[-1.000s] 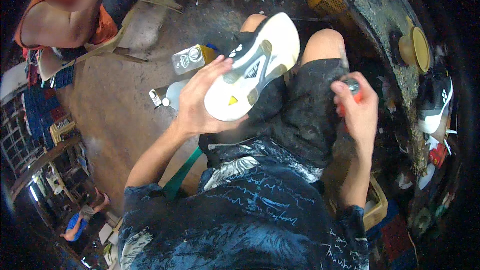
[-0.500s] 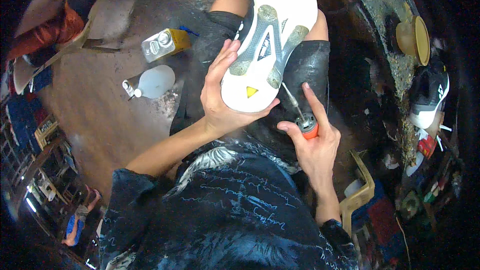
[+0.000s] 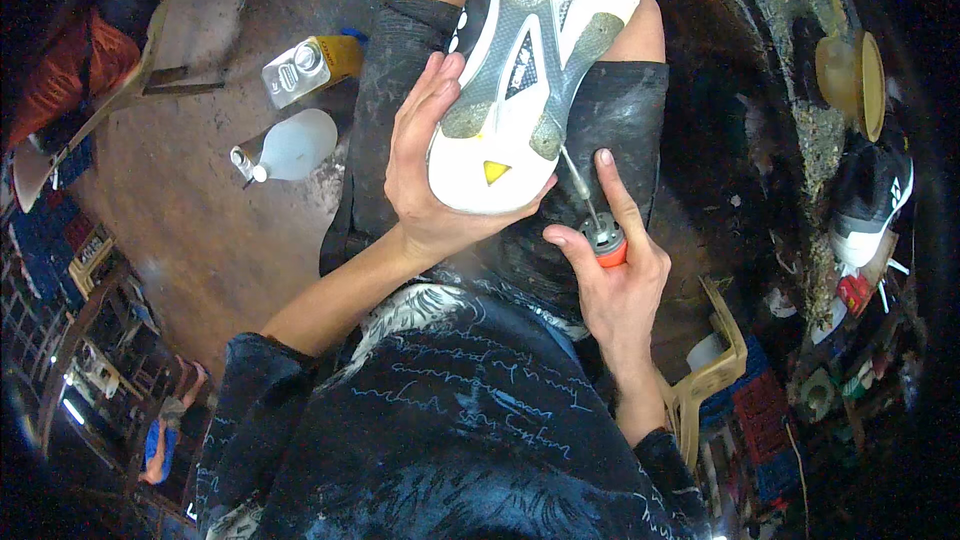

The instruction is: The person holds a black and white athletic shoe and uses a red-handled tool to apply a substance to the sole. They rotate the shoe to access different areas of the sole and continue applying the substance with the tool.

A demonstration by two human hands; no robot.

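You hold the shoe (image 3: 545,65) in front of you, above your lap, its pale sole turned up toward the camera and its heel nearest to you. Your left hand (image 3: 420,185) is grasping this shoe around the heel, with the fingers along the left side. Your right hand (image 3: 620,290) is closed on a hand tool (image 3: 605,235) with an orange collar; the thumb and the index finger stand apart, and the other fingers are mostly hidden. The thin shaft of the tool points toward the right edge of the sole, but I cannot tell if its tip is touching. On the floor at your left, a whitish bottle (image 3: 300,145) lies near a yellow and silver can (image 3: 312,70). At the far right, another shoe (image 3: 875,200), black and white, is well apart from your hands.
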